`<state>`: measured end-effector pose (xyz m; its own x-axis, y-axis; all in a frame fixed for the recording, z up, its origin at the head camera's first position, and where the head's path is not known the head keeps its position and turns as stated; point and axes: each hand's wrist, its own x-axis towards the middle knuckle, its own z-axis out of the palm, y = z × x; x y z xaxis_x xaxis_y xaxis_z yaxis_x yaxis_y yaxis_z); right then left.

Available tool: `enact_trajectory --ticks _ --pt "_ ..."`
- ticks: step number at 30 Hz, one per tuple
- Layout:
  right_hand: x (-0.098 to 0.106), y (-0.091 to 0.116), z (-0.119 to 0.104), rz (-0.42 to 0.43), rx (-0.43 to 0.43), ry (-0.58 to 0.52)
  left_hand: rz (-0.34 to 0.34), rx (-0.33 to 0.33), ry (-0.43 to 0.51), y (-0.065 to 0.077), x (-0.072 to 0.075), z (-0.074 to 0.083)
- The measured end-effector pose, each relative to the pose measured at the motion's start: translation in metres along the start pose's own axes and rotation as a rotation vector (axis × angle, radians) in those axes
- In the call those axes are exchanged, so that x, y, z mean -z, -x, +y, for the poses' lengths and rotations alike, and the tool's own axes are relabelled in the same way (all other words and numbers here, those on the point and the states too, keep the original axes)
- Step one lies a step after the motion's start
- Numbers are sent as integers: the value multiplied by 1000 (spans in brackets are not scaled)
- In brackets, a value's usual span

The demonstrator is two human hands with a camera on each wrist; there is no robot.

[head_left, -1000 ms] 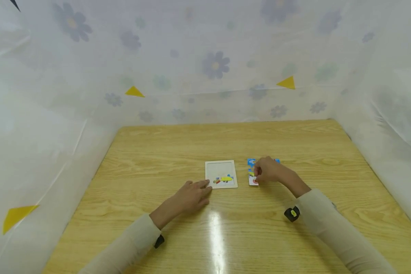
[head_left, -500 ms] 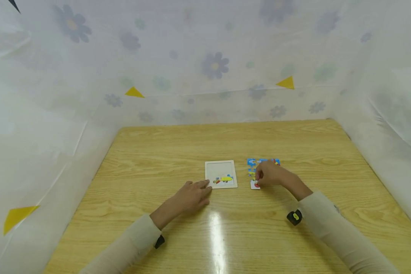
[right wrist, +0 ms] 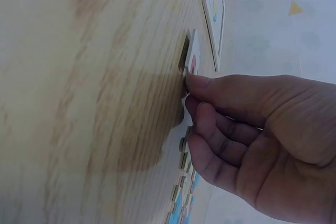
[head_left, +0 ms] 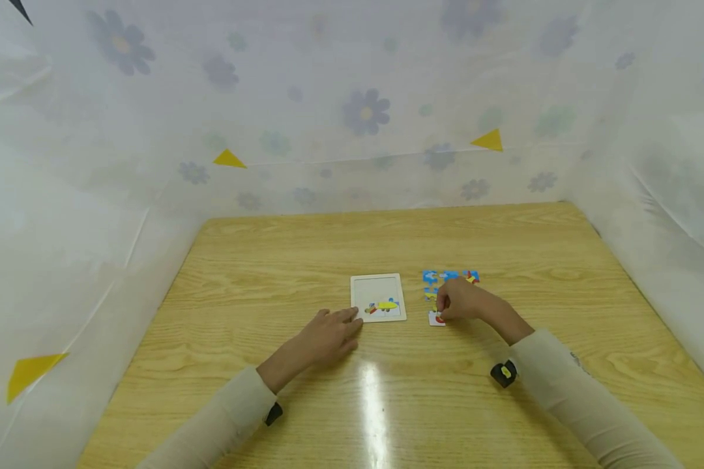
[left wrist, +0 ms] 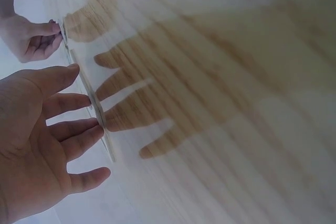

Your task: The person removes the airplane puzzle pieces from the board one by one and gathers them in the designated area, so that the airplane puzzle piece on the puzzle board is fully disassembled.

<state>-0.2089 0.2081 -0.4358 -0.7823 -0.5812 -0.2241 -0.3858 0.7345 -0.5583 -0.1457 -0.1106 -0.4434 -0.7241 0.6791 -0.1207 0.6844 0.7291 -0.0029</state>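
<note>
Between thumb and fingers, my right hand (head_left: pixel 462 301) pinches a white jigsaw piece (head_left: pixel 435 319) with a red patch; the right wrist view shows the piece (right wrist: pixel 193 51) at the fingertips, its edge tilted up close over the table. My left hand (head_left: pixel 328 335) lies with fingers extended, fingertips touching the lower left corner of a square puzzle tray (head_left: pixel 403 296). Along the tray's bottom lie a few fitted pieces (head_left: pixel 388 305) with a yellow shape. In the left wrist view the tray's edge (left wrist: pixel 83 80) runs along the fingertips of the left hand (left wrist: pixel 47 129).
Loose blue jigsaw pieces (head_left: pixel 449 275) lie in rows right of the tray, partly hidden by the right hand. One at the right end (head_left: pixel 472 277) bears red and yellow. The wooden table (head_left: pixel 270 260) meets a flowered white curtain (head_left: pixel 311 130) at the back.
My right hand has drawn the white piece slightly toward me and right, away from the other pieces, uncovering more of the back row. The left hand stays on the tray corner.
</note>
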Motion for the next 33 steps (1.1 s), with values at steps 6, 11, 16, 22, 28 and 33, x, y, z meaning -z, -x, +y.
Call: enact_trajectory --ticks 6,11,16,22,28,33 --pt "3 2 0 -6 23 -10 0 -5 -5 0 0 0" --pt "1 -3 0 11 -34 26 -10 -2 -2 -1 0 0" --pt "2 -10 -6 59 7 63 -13 5 0 -1 -1 0" --pt "2 -20 -14 81 11 70 -15 9 -2 -1 -2 -1" --pt "2 -34 -17 96 -13 47 -17 7 0 -1 -2 -1" --pt "0 -44 -20 97 -6 10 -18 -2 -2 -1 1 -1"
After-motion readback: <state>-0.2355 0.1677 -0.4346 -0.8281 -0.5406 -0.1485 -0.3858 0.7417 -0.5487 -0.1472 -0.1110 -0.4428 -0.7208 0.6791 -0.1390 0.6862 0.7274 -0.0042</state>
